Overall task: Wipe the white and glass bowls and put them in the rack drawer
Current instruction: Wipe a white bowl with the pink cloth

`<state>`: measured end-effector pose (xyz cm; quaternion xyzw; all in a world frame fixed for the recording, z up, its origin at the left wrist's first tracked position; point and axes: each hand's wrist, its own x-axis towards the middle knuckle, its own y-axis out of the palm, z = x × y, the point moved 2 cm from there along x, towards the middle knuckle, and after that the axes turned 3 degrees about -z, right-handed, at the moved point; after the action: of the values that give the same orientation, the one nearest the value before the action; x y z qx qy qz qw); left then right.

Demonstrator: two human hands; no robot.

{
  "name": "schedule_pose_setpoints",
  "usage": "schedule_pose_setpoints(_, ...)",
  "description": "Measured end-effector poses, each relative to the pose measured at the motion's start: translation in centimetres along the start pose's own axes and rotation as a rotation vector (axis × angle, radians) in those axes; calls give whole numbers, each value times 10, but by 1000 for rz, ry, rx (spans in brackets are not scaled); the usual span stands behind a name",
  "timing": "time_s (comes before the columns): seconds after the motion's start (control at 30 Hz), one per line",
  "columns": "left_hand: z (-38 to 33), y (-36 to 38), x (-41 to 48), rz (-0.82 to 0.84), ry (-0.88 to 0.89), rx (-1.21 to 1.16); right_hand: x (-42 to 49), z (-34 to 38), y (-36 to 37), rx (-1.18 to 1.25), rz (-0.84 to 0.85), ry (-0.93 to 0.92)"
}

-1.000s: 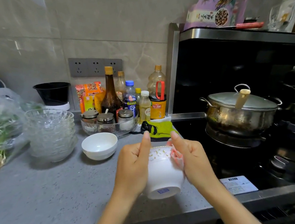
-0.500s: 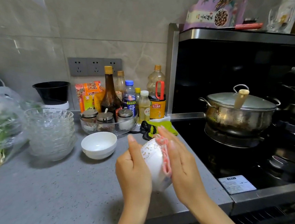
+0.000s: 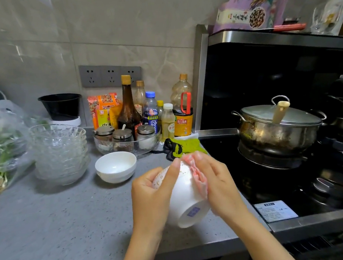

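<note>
Swung base-out again, held white bowl [image 3: 185, 203] gripped by left hand [image 3: 151, 196], right hand [image 3: 219, 185] pinching pink cloth [image 3: 198, 179] to its side, above grey counter [image 3: 60, 222]; right of fingers [image 3: 205, 164] black hob [image 3: 254, 184], lidded pot [image 3: 278, 128]; left, stacked glass bowls [image 3: 59, 152], small white bowl [image 3: 115, 165]; just beyond, green cloth [image 3: 186, 146].

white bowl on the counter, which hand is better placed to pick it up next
Left, probably. The small white bowl sits left of both hands, nearest the left hand, though its grip is on the patterned bowl. The right hand is busy pressing the pink cloth to it.
</note>
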<state>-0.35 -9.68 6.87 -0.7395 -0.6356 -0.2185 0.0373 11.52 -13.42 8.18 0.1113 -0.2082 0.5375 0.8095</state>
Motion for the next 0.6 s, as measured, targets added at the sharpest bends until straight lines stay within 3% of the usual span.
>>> schedule_pose_setpoints(0.1,2,-4,0,48,-88,-113,3,5,-3,97,52,189)
schedule_pose_setpoints(0.2,1,-9,2,147,-107,-136,0,13,-7,94,121,230)
schedule_pose_setpoints(0.4,-11,-8,10,314,126,191,7,18,-12,-46,106,102)
schedule_pose_setpoints(0.5,-13,0,13,325,196,326,6,21,-11,-249,130,-22)
schedule_pose_setpoints(0.6,-10,6,12,236,228,336,4,18,-8,-303,103,-81)
